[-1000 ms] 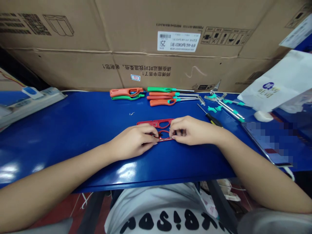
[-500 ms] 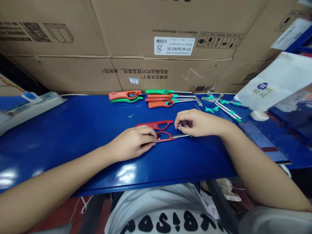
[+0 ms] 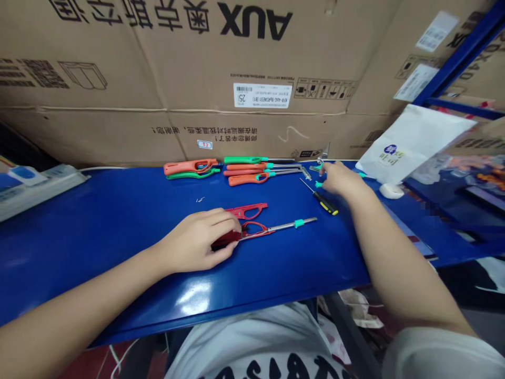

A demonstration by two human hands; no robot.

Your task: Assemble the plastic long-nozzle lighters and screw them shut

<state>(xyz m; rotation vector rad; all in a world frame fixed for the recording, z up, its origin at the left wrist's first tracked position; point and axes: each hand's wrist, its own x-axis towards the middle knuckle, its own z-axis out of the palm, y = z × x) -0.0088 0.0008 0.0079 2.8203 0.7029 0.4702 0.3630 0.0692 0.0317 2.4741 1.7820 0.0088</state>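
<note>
My left hand (image 3: 203, 239) is closed around the handle end of an opened red lighter (image 3: 256, 230) lying on the blue table. From the lighter a metal tube (image 3: 278, 227) points right, with a teal piece (image 3: 299, 223) on it. The matching red half shell (image 3: 252, 211) lies just behind, partly covered by my left fingers. Over at the far right, my right hand (image 3: 338, 179) is among loose teal parts (image 3: 319, 184) and a small clear piece (image 3: 305, 173). Its fingers are curled together at the pile; what they pinch is hidden.
A black-yellow screwdriver (image 3: 325, 203) lies in front of the pile. Several orange lighters (image 3: 246, 179) and a green lighter (image 3: 244, 159) line the back, beside small screws (image 3: 200, 199). A cardboard box (image 3: 165, 79) walls the rear. A power strip (image 3: 43, 184) is left; a phone (image 3: 414, 237) is right.
My right hand has left the tube and moved back and right to the parts pile. The screwdriver and the teal piece on the tube now show. My view has tilted upward.
</note>
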